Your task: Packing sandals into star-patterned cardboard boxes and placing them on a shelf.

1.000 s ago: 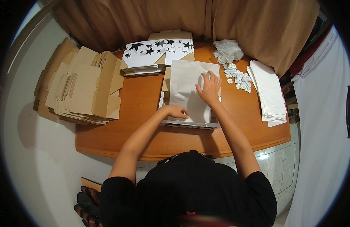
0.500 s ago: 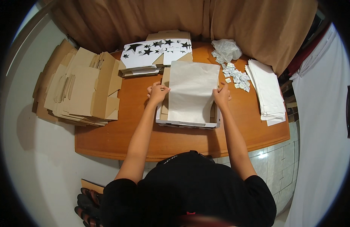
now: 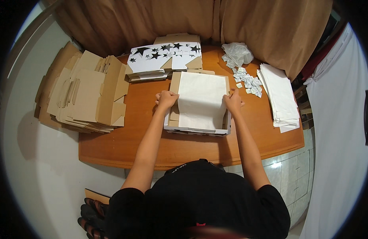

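An open cardboard box (image 3: 196,129) with a white outside stands in the middle of the wooden table (image 3: 128,143). A white sheet of paper (image 3: 202,99) lies inside it. My left hand (image 3: 167,98) is closed on the box's left wall and side flap. My right hand (image 3: 233,100) grips the right wall of the box. Both hands sit at the box's far corners, one on each side of the sheet.
A pile of flat brown cardboard blanks (image 3: 84,93) covers the table's left end. Flat white blanks with black stars (image 3: 164,55) lie behind the box. A stack of white sheets (image 3: 279,95), small white packets (image 3: 249,81) and a crumpled plastic bag (image 3: 236,53) lie on the right.
A second ago my hands pressed the paper down inside the box. They then moved apart to the box's left and right walls and now grip them a little further back.
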The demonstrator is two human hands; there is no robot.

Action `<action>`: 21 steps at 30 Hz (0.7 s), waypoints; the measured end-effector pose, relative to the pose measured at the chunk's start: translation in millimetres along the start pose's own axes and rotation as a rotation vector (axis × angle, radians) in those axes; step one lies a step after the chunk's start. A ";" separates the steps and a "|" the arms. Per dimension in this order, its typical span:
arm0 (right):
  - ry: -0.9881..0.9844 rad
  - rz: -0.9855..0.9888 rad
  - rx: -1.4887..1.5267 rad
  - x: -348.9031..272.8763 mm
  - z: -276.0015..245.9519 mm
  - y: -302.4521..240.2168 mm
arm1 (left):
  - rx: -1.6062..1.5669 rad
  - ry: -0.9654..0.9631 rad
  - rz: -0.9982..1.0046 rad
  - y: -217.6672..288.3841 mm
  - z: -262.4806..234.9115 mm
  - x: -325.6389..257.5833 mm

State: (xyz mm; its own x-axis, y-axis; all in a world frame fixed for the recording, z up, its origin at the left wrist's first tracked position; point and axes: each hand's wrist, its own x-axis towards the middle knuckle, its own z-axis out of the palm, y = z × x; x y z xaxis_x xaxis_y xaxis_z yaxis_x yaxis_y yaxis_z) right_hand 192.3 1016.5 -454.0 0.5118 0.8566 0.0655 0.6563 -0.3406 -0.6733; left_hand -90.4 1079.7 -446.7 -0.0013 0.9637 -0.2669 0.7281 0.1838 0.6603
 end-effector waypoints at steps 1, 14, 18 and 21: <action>-0.001 -0.004 0.001 -2.6 -1.2 -3.0 | 0.015 -0.018 -0.019 0.4 -1.8 -1.1; 0.078 -0.230 -0.219 -74.1 0.7 -21.0 | 0.122 0.214 0.244 0.2 -15.2 -63.9; -0.011 -0.342 -0.143 -110.6 11.1 -34.7 | 0.005 0.233 0.212 -16.1 -23.6 -115.6; -0.091 -0.470 -0.061 -136.8 17.5 -44.9 | -0.044 0.272 0.149 -36.3 -22.8 -160.4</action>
State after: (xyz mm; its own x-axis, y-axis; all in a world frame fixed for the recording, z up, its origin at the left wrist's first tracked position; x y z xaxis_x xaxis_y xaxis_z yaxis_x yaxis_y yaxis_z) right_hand 83.1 921.5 -445.6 0.1034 0.9527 0.2858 0.8376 0.0716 -0.5416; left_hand -132.3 922.9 -411.9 -0.0841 0.9960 0.0288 0.7034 0.0388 0.7097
